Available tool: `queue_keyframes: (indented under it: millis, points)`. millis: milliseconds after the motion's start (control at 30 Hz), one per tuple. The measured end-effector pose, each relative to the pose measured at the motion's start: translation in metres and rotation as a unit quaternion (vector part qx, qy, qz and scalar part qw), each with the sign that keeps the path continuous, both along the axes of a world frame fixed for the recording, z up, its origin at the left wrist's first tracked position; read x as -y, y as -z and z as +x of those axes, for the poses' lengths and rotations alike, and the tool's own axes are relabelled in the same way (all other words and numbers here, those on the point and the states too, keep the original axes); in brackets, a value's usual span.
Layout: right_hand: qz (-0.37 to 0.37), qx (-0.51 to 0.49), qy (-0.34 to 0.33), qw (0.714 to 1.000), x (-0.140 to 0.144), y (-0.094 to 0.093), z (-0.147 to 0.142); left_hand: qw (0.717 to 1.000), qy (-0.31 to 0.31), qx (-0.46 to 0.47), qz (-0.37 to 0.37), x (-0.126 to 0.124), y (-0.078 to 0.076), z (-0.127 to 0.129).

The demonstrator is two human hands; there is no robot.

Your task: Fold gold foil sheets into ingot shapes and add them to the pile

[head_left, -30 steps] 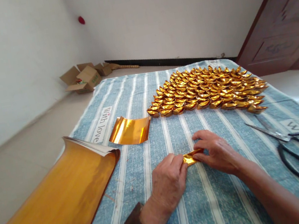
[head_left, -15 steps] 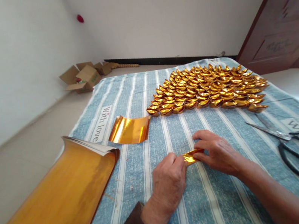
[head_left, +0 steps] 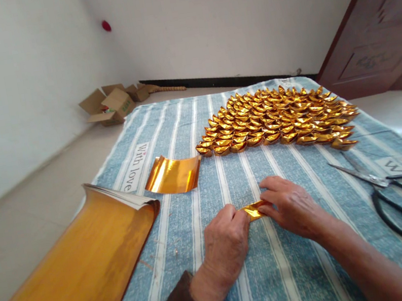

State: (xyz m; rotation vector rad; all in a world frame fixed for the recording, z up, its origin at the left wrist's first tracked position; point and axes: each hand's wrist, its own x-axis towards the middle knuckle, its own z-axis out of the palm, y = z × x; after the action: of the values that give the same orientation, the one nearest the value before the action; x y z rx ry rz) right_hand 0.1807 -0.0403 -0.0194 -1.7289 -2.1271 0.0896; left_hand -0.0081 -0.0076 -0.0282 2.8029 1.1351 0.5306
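A small folded strip of gold foil paper (head_left: 254, 211) lies low over the striped cloth, stretched between my two hands. Its left end is gripped by my left hand (head_left: 226, 238), whose fingers are curled closed. My right hand (head_left: 289, 205) pinches the other end between thumb and fingers, partly covering it. Farther back on the right sit many folded gold foil ingots (head_left: 276, 117) in tight rows. Some loose gold foil sheets (head_left: 174, 174), curled at the sides, rest left of those rows.
A large stack of gold paper (head_left: 75, 274) covers the table's left side. Black-handled scissors (head_left: 379, 182) lie open at the right on the blue striped cloth (head_left: 193, 285). Open cardboard boxes (head_left: 116, 105) stand on the floor behind, and a brown door (head_left: 371, 40) is at the right.
My right hand's fingers have drawn slightly closer together on the strip, and the strip's facing surface looks flatter. Both hands stay in nearly the same place; the view has shifted a little.
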Motion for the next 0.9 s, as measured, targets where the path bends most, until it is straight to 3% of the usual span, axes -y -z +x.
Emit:
queue_keyframes:
  millis: [233,433,700,900]
  points:
    - [-0.004,0.087,0.018,0.996,0.003,-0.003,-0.008,1.000,-0.003,0.002,0.009,0.000,0.001,0.001]
    - [0.009,0.084,0.024,0.996,0.004,-0.004,-0.009,1.000,-0.005,0.004,0.016,0.001,0.003,0.001]
    - [0.050,0.061,-0.050,0.996,0.005,-0.002,-0.012,1.000,-0.001,0.004,0.017,0.000,-0.001,0.001]
    - [0.059,0.063,-0.068,0.994,0.005,0.001,-0.015,1.000,-0.009,-0.004,-0.003,0.000,0.000,0.002]
